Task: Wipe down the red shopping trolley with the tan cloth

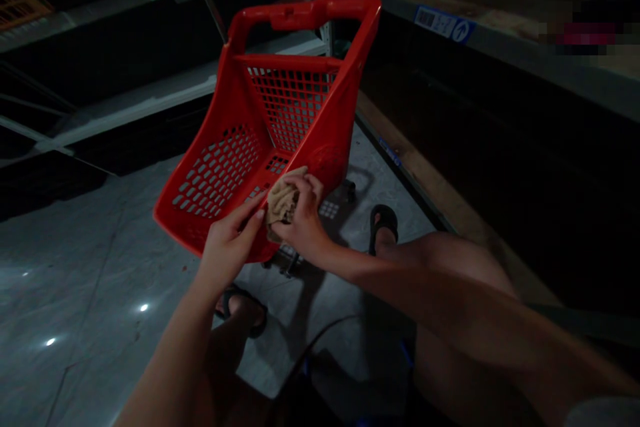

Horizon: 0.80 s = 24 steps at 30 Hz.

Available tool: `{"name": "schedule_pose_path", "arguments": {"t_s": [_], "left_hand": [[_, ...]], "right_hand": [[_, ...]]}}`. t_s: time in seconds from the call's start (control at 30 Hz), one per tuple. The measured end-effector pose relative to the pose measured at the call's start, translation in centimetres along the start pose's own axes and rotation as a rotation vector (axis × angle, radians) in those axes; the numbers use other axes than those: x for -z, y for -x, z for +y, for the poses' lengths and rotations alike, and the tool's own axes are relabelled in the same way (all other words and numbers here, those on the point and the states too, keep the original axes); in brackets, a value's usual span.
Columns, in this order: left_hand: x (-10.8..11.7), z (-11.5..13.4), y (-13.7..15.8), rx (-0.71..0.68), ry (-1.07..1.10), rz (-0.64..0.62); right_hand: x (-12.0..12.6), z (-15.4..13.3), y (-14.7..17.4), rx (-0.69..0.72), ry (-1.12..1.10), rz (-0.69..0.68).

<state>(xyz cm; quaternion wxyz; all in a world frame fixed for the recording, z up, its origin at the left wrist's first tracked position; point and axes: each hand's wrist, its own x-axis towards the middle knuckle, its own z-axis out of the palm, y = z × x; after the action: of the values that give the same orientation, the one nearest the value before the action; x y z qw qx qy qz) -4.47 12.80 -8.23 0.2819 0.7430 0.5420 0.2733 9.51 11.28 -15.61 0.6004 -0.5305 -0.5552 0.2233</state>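
A red plastic shopping cart (340, 103) with grid-like side panels stands in front of me, its handle at the far end. My right hand (306, 217) is closed around a crumpled tan cloth (283, 200), pressed against the outer side of the cart near its rim. My left hand (234, 230) grips the cart's near rim just left of the cloth, thumb on the outside and fingers reaching over the edge. The cloth partly covers the cart wall behind it.
Metal shelving (140, 110) runs behind the cart on the left. A shelf with wooden boards (400, 147) and blue labels (443, 23) is close on the right. My sandalled feet (384, 227) rest on the grey tiled floor (100, 267). An orange crate (20, 0) sits at upper left.
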Motion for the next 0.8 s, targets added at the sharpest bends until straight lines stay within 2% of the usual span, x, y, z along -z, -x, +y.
{"name": "schedule_pose_path", "arguments": {"t_s": [0.2, 0.27, 0.33, 0.47, 0.53, 0.57, 0.63, 0.8], "left_hand": [[0.3, 0.0, 0.3, -0.025, -0.045, -0.018], [0.5, -0.2, 0.4, -0.043, -0.075, -0.022], [0.7, -0.4, 0.5, -0.047, -0.115, -0.032], [1.2, -0.5, 0.4, -0.049, -0.190, -0.027], [1.2, -0.4, 0.2, -0.057, -0.207, -0.002], [1.2, -0.3, 0.1, -0.057, -0.213, 0.012], [1.0, 0.0, -0.2, -0.046, -0.230, 0.041], [0.1, 1.5, -1.5, -0.029, -0.350, 0.132]], "right_hand": [[1.4, 0.9, -0.3, 0.100, 0.014, -0.205], [1.6, 1.7, -1.2, 0.116, 0.005, -0.209], [2.5, 2.6, -3.6, 0.093, 0.007, -0.090], [5.6, 4.3, -10.8, 0.015, 0.061, 0.324], [6.3, 4.7, -12.5, -0.010, 0.071, 0.390], [6.1, 4.7, -12.4, -0.032, 0.063, 0.373], [4.6, 4.4, -10.3, -0.122, -0.007, 0.302], [-1.3, 2.7, -1.2, -0.496, -0.282, 0.165]]}}
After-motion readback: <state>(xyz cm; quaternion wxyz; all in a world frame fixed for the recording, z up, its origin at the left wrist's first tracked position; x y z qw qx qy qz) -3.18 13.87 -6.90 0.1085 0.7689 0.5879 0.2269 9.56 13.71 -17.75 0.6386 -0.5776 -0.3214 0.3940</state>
